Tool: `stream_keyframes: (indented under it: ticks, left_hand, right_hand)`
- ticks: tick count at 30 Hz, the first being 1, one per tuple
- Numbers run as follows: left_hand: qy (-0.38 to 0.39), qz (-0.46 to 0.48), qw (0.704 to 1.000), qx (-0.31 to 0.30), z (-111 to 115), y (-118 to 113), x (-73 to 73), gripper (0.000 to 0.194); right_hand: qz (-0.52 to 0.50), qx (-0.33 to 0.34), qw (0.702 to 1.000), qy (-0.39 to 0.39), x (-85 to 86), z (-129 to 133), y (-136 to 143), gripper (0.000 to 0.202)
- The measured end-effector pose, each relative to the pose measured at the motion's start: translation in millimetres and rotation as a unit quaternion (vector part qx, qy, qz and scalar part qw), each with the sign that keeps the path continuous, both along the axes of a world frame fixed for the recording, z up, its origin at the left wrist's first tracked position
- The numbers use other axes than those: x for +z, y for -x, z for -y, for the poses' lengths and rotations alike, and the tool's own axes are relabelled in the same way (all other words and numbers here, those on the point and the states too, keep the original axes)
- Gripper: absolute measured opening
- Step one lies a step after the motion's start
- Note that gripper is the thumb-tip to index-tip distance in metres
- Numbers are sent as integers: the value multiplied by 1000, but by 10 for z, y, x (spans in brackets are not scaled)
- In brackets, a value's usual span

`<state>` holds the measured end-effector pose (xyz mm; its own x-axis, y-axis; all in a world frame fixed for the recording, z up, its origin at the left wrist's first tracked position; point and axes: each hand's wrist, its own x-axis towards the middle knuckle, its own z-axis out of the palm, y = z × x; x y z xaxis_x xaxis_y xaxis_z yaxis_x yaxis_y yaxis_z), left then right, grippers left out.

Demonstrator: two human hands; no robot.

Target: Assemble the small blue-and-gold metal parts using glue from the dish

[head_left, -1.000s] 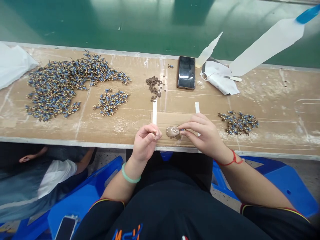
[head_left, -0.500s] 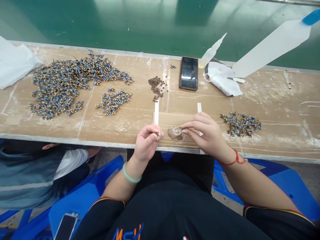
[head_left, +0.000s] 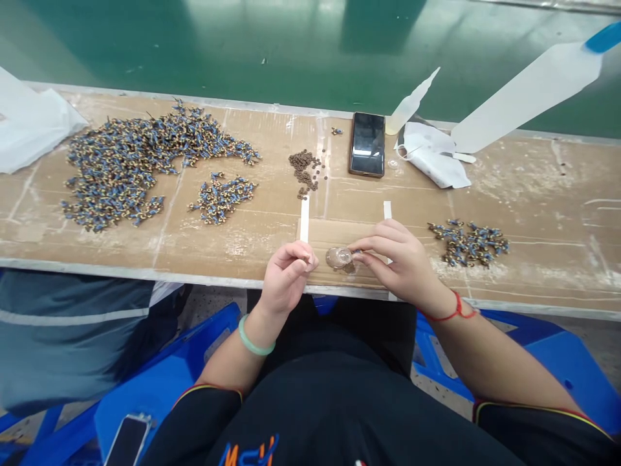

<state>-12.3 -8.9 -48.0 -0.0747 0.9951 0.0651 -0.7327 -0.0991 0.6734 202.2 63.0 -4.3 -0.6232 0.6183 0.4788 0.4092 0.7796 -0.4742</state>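
My left hand (head_left: 287,275) is closed in a pinch at the front of the table, with a tiny brown piece just showing at its fingertips, too small to make out. My right hand (head_left: 398,259) pinches a small blue-and-brass part, mostly hidden by the fingers, at the right rim of a clear oval dish (head_left: 336,257). The dish sits on a cardboard sheet (head_left: 334,230) between two white strips. Beyond my left hand lies a pile of small brown discs (head_left: 303,167). A small heap of blue-and-brass parts (head_left: 468,243) is right of my right hand.
A large pile (head_left: 121,162) and a smaller heap (head_left: 223,197) of the parts lie left. At the back are a phone (head_left: 367,144), a small squeeze bottle (head_left: 410,107), a white cloth (head_left: 434,155) and a tall white bottle (head_left: 526,97). A person (head_left: 72,336) is at left.
My right fingertips have shifted very slightly at the dish's rim. My left hand keeps its pinch. The person on the left has moved, with the arm no longer showing.
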Motion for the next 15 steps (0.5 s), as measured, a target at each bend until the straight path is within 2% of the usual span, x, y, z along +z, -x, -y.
stream_keyframes:
  ticks: [4,7,9,12,15]
  left_hand:
    - [-19,-30,999,23,6,-8,-14,25]
    - [-42,-98,991,83,38,-52,-3,21]
    - [-64,-156,978,120,64,-108,32,18]
    - [-114,-222,957,150,92,-219,125,13]
    - [-145,-247,942,172,95,-335,229,9]
  right_hand:
    - [-49,-75,995,35,53,68,22,10]
    - [-160,-109,974,120,136,197,110,17]
    - [-258,-105,934,223,184,308,202,21]
    - [-390,-100,837,372,231,482,357,24]
    - [-462,-92,755,455,265,626,475,22]
